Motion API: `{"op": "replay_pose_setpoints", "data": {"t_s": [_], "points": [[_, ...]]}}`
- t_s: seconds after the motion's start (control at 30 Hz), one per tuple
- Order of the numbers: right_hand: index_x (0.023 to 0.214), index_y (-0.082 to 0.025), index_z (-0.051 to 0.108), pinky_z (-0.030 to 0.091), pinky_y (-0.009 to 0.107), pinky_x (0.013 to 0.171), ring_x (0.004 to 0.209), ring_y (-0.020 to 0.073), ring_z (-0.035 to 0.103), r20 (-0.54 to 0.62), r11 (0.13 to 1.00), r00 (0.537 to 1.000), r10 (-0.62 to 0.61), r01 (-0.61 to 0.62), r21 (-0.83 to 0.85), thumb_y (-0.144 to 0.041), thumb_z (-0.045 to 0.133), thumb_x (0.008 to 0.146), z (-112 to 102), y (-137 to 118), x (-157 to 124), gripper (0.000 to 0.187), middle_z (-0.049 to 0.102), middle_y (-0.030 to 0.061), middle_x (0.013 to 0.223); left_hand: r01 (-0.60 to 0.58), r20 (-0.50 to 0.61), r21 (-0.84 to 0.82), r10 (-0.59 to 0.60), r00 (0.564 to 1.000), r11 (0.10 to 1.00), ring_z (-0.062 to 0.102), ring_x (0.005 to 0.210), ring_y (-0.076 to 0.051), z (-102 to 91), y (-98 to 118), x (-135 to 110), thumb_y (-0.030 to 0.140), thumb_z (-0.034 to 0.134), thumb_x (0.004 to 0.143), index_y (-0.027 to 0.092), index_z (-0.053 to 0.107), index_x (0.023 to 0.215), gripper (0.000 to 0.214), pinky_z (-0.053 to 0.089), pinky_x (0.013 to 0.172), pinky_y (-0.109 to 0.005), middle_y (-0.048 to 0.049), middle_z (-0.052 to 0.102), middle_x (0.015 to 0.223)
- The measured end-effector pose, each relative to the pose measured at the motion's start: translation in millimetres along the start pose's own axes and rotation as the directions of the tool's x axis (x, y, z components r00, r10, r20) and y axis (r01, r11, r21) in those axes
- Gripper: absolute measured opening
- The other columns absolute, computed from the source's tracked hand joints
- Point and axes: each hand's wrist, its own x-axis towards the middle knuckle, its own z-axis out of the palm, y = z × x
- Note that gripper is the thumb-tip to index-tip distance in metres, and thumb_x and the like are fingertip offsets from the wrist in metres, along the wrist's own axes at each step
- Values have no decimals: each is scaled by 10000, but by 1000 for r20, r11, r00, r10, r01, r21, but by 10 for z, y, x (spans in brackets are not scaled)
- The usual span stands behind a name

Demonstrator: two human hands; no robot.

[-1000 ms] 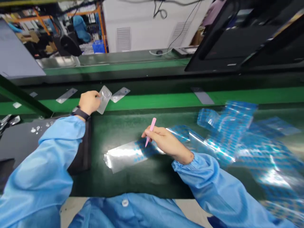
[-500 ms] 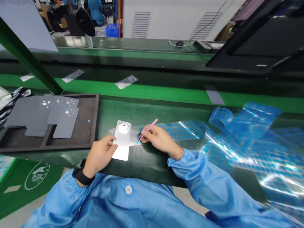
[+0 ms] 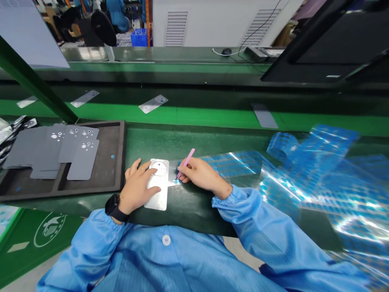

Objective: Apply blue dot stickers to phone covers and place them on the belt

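Observation:
A pale phone-back-shaped panel point(image 3: 158, 198) with a round camera area lies on the dark green worktop. My left hand point(image 3: 136, 188) is over its left side, fingers spread, index finger by the round area and thumb lower on the panel. My right hand point(image 3: 202, 174) pinches pink tweezers point(image 3: 190, 155) just right of the panel. Their tips point down at small blue pieces on the end of a clear film strip point(image 3: 234, 164). That strip carries rows of blue pieces and runs right from the panel's edge. Whether the tips grip a piece is too small to tell.
At left, a dark tray point(image 3: 122, 154) holds several overlapping grey panels point(image 3: 82, 162). Crumpled clear-blue film point(image 3: 322, 174) spreads over the right side. Several panels, one a pale panel point(image 3: 153, 104), lie along the bright green strip point(image 3: 194, 115) behind. A green post point(image 3: 36, 81) slants at upper left.
My left hand has moved from gripping the panel's left edge to spreading over it, fingers farther up. My right hand stays beside the film with the tweezers. The view has shifted slightly.

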Motion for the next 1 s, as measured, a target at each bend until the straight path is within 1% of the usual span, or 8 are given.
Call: {"op": "replay_pose_setpoints", "data": {"t_s": [0.13,0.23,0.33,0.43,0.53,0.63,0.77,1.0], "points": [[705,-154,604,529,186,498,500,104,644,15,999,1000,12,-13,41,-194,586,868,0,46,37,168,678,13,602,-12,-31,1,12,999,1000,268,1386,-415,4,-9,-46,371,739,712,246,630,1186,502,282,1054,-634,-100,546,1381],[695,-146,614,537,184,517,529,101,649,51,987,997,58,-65,146,-197,613,856,-13,46,34,168,681,16,611,-35,-71,11,36,997,999,231,1398,-423,18,-2,-51,388,699,754,239,630,1190,466,288,1038,-635,-107,514,1416],[669,-141,608,546,182,540,537,95,649,78,951,989,128,-145,273,-177,657,827,-41,-14,4,169,677,14,601,-62,-50,24,63,997,998,207,1405,-434,23,21,-42,381,704,755,231,607,1231,509,287,1025,-637,-116,509,1424],[652,-138,600,554,189,548,527,96,650,80,924,985,154,-172,343,-180,677,824,-43,-123,-13,193,675,20,590,-68,-35,23,69,997,997,242,1389,-432,29,44,-45,399,741,724,245,599,1244,561,291,1014,-627,-103,593,1332],[653,-136,595,552,195,531,508,101,646,25,935,993,113,-115,336,-180,657,848,24,-227,23,209,676,29,590,-90,-73,35,92,993,995,257,1378,-430,51,51,-50,407,745,725,239,612,1227,545,297,1006,-614,-104,593,1325],[659,-137,587,546,198,506,500,109,643,-16,954,996,93,-84,288,-152,610,876,134,-266,105,219,667,31,574,-134,-75,37,136,988,990,281,1371,-424,88,41,-48,405,746,731,230,619,1211,526,296,1009,-602,-104,584,1341],[651,-141,583,537,190,470,493,114,638,-10,968,994,106,-101,231,-138,571,892,231,-226,194,241,661,35,553,-163,-93,14,164,982,986,342,1354,-398,137,19,-46,404,751,731,227,629,1175,493,289,1024,-586,-102,610,1314],[634,-142,576,523,167,446,467,93,616,-26,963,989,147,-137,230,-127,585,881,236,-226,215,247,652,26,560,-164,-103,-22,161,982,986,398,1327,-385,143,32,-54,383,764,717,222,664,1020,357,284,1040,-590,-109,629,1286]]}}
